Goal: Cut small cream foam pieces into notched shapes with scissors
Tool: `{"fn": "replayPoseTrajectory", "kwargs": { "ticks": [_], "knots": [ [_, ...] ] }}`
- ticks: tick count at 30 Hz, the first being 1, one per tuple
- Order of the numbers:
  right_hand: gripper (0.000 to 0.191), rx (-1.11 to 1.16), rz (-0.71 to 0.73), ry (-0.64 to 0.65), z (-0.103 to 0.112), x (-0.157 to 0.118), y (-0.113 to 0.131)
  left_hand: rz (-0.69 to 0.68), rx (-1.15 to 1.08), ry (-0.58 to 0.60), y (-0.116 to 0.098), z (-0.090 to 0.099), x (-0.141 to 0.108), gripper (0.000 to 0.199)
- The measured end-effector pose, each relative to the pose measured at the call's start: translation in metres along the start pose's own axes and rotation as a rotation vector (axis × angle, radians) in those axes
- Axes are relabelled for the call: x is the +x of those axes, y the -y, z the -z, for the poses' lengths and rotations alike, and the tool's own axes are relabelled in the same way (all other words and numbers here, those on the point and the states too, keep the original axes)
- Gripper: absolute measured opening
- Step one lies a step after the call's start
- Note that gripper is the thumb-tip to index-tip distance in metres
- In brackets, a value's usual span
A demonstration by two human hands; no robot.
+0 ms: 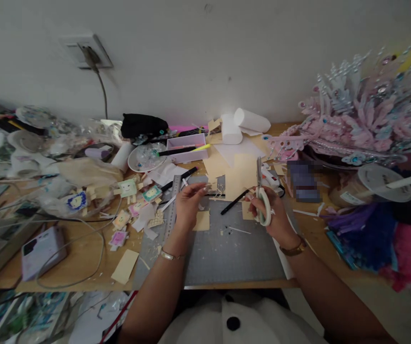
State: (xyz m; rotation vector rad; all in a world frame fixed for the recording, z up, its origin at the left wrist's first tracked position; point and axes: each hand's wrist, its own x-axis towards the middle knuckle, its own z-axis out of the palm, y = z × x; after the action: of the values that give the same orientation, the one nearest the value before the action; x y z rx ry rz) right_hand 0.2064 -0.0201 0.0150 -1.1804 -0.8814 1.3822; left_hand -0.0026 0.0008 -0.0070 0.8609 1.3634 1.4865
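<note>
Pale dark-buttoned clothing (255, 325) sits nearest, lower than the person's right grip (276, 211), which wraps around white-handled scissors (261, 195), blades pointing forward. The left grip (188, 204) has its fingertips close together; whether they pinch anything is unclear. Just beside that grip lies a metal ruler (171, 217); between the grips, a black pen (234, 202) rests on a grey mat (234, 260).

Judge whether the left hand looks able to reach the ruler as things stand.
Probably yes: the ruler lies beside the left hand with a long stretch uncovered; whether that hand holds something is unclear.
</note>
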Motion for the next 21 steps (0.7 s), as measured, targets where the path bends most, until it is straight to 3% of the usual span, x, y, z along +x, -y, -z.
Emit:
{"fn": "replayPoseTrajectory", "kwargs": {
  "ticks": [4, 6, 11, 15, 18, 21],
  "knots": [
    [0.045, 0.027, 0.013, -0.037, 0.004, 0.001, 0.003, -0.033, -0.017, -0.18, -0.005, 0.016, 0.013, 0.029],
    [0.045, 0.025, 0.016, -0.036, 0.006, 0.002, 0.005, -0.052, 0.091, -0.174, -0.004, 0.022, 0.017, 0.026],
    [0.046, 0.033, -0.003, -0.016, 0.007, 0.002, 0.005, -0.227, 0.633, -0.067, 0.003, 0.027, 0.023, 0.013],
    [0.047, -0.002, -0.028, 0.014, 0.007, 0.003, -0.003, -0.325, 0.816, -0.076, 0.008, 0.026, 0.022, 0.009],
    [0.045, -0.152, 0.024, 0.034, 0.01, 0.004, -0.009, -0.351, 0.835, -0.14, 0.007, 0.026, 0.02, 0.014],
    [0.034, -0.553, 0.209, 0.04, 0.015, 0.003, -0.007, -0.388, 0.737, -0.184, -0.004, 0.025, 0.017, 0.019]
  ]
}}
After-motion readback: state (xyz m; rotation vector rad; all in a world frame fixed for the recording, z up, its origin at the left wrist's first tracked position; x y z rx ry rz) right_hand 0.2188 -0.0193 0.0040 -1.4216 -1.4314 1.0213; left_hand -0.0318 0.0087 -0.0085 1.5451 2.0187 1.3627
